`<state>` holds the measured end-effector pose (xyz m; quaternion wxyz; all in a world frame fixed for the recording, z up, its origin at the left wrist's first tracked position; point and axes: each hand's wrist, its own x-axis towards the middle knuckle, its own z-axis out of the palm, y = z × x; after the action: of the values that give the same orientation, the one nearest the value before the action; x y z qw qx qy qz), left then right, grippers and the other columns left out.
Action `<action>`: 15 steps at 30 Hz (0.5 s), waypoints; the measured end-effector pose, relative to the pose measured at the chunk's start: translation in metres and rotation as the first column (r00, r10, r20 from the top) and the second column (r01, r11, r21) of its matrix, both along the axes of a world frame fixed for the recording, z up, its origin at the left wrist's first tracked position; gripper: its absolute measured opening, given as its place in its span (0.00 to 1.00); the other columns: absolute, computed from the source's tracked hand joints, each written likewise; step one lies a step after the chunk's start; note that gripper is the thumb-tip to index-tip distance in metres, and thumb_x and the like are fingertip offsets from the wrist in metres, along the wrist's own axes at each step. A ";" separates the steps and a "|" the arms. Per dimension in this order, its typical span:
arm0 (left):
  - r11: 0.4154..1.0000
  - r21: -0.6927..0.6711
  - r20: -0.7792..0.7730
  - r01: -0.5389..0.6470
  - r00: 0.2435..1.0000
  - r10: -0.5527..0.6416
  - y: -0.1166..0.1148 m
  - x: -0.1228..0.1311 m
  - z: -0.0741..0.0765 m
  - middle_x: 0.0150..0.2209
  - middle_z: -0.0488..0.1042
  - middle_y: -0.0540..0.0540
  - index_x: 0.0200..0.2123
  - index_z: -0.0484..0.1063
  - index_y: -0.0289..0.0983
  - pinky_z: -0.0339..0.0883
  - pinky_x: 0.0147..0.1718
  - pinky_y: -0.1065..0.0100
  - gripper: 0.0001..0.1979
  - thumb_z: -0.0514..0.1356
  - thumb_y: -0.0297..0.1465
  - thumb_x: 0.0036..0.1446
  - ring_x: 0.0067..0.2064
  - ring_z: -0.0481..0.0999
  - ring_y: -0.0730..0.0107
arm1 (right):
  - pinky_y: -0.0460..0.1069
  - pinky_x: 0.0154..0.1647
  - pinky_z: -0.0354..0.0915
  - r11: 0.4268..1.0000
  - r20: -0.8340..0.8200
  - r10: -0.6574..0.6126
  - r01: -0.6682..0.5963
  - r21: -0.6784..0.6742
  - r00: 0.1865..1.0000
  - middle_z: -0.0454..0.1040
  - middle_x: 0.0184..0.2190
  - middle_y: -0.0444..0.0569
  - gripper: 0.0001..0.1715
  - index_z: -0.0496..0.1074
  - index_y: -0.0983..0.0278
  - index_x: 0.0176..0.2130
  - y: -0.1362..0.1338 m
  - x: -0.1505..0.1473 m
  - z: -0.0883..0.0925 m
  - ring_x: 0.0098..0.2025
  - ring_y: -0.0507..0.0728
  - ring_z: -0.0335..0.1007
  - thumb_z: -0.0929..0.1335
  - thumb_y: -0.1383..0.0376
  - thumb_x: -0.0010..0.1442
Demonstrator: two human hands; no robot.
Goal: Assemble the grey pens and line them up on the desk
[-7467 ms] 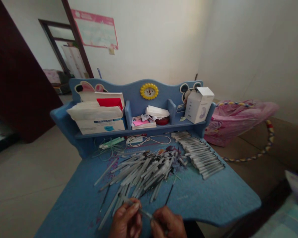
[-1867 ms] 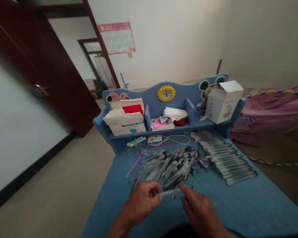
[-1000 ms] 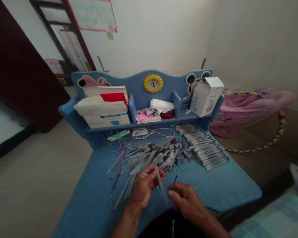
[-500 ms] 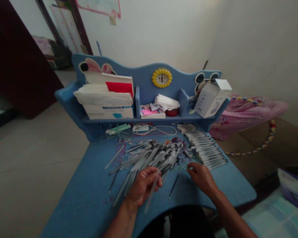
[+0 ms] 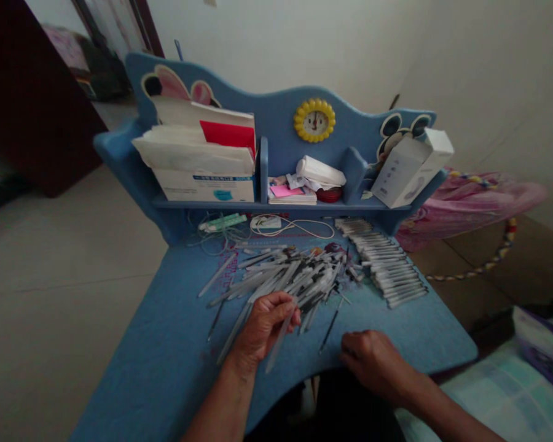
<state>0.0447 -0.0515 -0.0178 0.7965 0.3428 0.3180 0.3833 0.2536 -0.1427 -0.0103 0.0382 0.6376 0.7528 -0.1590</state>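
My left hand [image 5: 268, 324] is closed around a translucent pen barrel [image 5: 279, 344], which slants down toward the desk's front edge. My right hand [image 5: 366, 356] is at the front edge with its fingers curled in; whatever they hold, if anything, is hidden. Between the hands a thin dark pen refill [image 5: 330, 330] lies on the desk. Just beyond them spreads a loose pile of pen barrels, refills and dark small parts [image 5: 295, 276]. To the right, assembled-looking pens [image 5: 391, 270] lie side by side in a long row.
The blue desk [image 5: 166, 344] carries a shelf with a white carton of papers [image 5: 207, 184], a yellow clock [image 5: 314, 121] and a white box [image 5: 408, 169]. A white cable [image 5: 304, 233] lies below the shelf. At right are a hoop [image 5: 502, 252] and pink cloth [image 5: 479, 205].
My right hand has drawn back from beside the pile to the desk's front edge, its fingers now curled more tightly. My left hand still holds the barrel. The view has tilted slightly.
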 end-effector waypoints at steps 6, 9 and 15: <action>0.999 0.021 -0.019 0.045 0.999 -0.045 0.000 0.002 0.002 0.20 0.75 0.48 0.26 0.71 0.33 0.58 0.19 0.77 0.10 0.66 0.33 0.44 0.18 0.68 0.78 | 0.45 0.25 0.53 0.948 -0.220 -0.316 0.315 -0.040 0.923 0.75 0.22 0.46 0.14 0.71 0.63 0.26 -0.009 -0.004 -0.015 0.25 0.53 0.69 0.62 0.62 0.58; 0.999 0.022 -0.031 0.049 0.998 -0.049 0.000 0.002 0.001 0.20 0.75 0.48 0.27 0.71 0.33 0.56 0.17 0.78 0.11 0.66 0.34 0.44 0.18 0.68 0.78 | 0.45 0.26 0.54 0.912 -0.268 -0.401 0.409 -0.025 0.876 0.75 0.23 0.47 0.15 0.73 0.63 0.27 0.012 -0.001 -0.014 0.27 0.53 0.70 0.62 0.60 0.58; 1.000 0.018 0.012 0.023 1.000 -0.023 -0.001 -0.002 -0.001 0.21 0.75 0.47 0.27 0.71 0.32 0.59 0.18 0.77 0.10 0.66 0.33 0.44 0.19 0.69 0.77 | 0.48 0.28 0.55 0.859 -0.148 -0.504 0.511 0.011 0.851 0.77 0.29 0.55 0.17 0.75 0.64 0.28 0.051 -0.001 -0.019 0.34 0.60 0.72 0.64 0.56 0.54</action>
<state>0.0432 -0.0526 -0.0190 0.7997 0.3513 0.3056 0.3791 0.2525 -0.0919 -0.0291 -0.0739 0.8017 0.5624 -0.1888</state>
